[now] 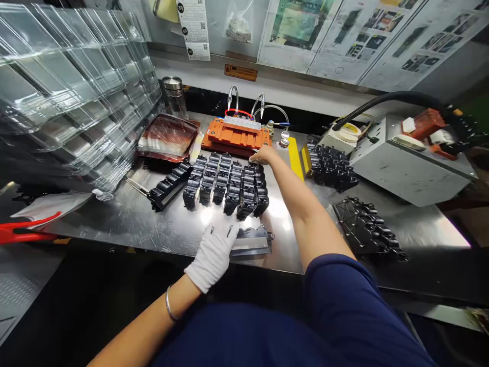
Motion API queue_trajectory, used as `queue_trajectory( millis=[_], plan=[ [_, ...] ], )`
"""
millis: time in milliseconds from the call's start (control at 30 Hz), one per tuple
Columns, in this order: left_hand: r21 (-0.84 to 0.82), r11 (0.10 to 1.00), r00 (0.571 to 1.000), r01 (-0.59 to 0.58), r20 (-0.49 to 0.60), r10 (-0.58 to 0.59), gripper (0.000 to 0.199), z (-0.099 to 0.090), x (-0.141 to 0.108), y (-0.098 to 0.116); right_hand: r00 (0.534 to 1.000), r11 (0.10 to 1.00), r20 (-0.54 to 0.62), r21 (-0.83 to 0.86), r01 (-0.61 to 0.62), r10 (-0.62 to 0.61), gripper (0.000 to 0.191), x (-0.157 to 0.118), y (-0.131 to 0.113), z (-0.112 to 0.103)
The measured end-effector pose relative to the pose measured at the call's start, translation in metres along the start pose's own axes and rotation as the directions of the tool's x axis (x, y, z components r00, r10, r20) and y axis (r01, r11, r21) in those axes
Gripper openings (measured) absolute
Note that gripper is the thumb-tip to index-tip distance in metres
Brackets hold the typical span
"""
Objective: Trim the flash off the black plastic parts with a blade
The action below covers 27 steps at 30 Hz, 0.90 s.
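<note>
My left hand (215, 252), in a white glove with bare fingertips, rests low on the bench with its fingers apart. Its thumb side meets the left end of a flat black plastic part (250, 243) with a grey strip along it. Farther out, my bare right hand (263, 155) has its fingers pinched together at the front edge of an orange fixture (237, 135). Whatever is between those fingers is too small to make out. Just below that hand stands a row of several black ribbed plastic parts (225, 184), side by side.
One more black part (170, 184) lies tilted at left, beside wrapped brown sheets (167, 137). Plastic-wrapped clear trays (76, 86) tower at far left. To the right are a yellow strip (295, 157), more black parts (331, 165), a black part group (369, 228) and a grey box (412, 160).
</note>
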<state>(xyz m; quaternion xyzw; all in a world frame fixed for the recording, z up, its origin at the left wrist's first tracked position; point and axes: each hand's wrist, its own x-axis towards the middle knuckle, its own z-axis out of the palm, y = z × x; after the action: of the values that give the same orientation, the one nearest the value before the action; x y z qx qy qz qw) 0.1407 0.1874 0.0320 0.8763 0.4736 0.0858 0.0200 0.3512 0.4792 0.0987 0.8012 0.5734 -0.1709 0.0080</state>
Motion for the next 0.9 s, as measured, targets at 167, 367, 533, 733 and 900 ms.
queue_trajectory(
  millis=[167,367,533,733,900],
  plan=[
    [-0.037,0.997,0.991,0.064,0.122,-0.059,0.064,-0.018,-0.004,0.006,1.0,0.997,0.016,0.078,0.004,-0.006,0.074,0.007,-0.004,0.01],
    [-0.462,0.776,0.886,0.429,0.381,-0.264,0.056,-0.045,-0.051,-0.007,0.994,0.966,-0.106,0.256,0.031,-0.004,0.072,-0.029,0.048,-0.009],
    [-0.71,-0.255,0.748,0.656,0.656,0.097,0.043,-0.026,-0.095,-0.019,0.99,0.861,-0.141,0.5,0.098,-0.031,0.046,-0.124,0.082,0.021],
    [-0.297,-0.703,0.615,0.646,0.749,0.249,0.046,0.013,-0.119,-0.007,0.818,0.793,0.029,0.269,0.547,-0.574,0.036,-0.261,0.061,0.095],
    [-0.353,-0.692,0.625,0.629,0.759,0.182,0.041,0.021,-0.128,-0.006,0.874,0.878,0.091,0.0,0.479,-0.477,0.036,-0.287,0.044,0.12]
  ],
)
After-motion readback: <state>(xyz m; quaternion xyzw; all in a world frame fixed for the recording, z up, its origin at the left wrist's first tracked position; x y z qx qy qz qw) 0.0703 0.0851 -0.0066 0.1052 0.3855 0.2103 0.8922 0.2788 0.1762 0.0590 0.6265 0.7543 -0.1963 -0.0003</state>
